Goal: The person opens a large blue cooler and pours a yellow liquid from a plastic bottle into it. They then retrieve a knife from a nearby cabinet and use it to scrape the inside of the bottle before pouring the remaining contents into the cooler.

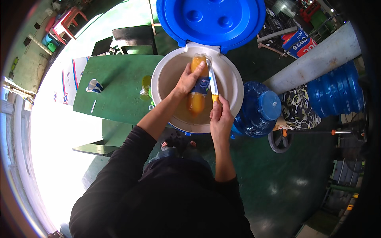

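Note:
Over a round white tub (pixel 159 75) with its blue lid (pixel 212 18) swung back, my left hand (pixel 185 81) grips an orange bottle (pixel 196 102) that has a dark blue label. The bottle lies lengthwise, pointing away from me. My right hand (pixel 221 119) is closed round the yellow handle of a knife (pixel 214 84). Its pale blade runs along the bottle's right side, close to it; whether they touch I cannot tell. Something clear and shiny shows at the bottle's far end.
Left of the tub stands a green table (pixel 123 83) with a paper cup (pixel 94 86) and a green-yellow item in clear plastic (pixel 145 87). Large blue water bottles (pixel 256 109) crowd the right side. A thick pale pipe (pixel 317 57) slants behind them. A green bench (pixel 95 149) sits lower left.

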A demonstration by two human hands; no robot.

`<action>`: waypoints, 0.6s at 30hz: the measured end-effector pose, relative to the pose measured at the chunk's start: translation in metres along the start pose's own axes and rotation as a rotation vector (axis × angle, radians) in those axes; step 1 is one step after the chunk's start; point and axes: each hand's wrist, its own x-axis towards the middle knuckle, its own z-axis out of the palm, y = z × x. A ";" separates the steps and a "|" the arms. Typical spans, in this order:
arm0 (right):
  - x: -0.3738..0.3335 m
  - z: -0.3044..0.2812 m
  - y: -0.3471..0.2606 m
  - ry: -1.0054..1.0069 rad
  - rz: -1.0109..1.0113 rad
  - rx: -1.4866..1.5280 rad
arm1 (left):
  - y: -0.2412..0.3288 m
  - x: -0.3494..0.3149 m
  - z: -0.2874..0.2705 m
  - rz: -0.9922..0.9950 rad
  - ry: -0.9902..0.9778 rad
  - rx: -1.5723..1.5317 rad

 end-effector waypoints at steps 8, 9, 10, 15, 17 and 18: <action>0.021 -0.017 0.002 0.002 -0.094 0.017 | -0.009 0.005 -0.004 0.097 -0.055 0.177; 0.023 -0.024 -0.001 -0.020 -0.078 0.015 | -0.010 0.006 -0.005 0.131 -0.050 0.188; 0.025 -0.031 -0.005 -0.059 -0.056 0.011 | -0.011 0.005 -0.006 0.148 -0.053 0.210; 0.060 -0.091 -0.027 -0.320 -0.037 -0.153 | -0.008 -0.008 0.000 0.295 -0.243 0.368; 0.076 -0.104 -0.034 -0.386 -0.026 -0.185 | -0.005 -0.012 0.003 0.293 -0.194 0.415; 0.083 -0.109 -0.038 -0.434 0.018 -0.173 | -0.004 -0.013 0.004 0.335 -0.170 0.431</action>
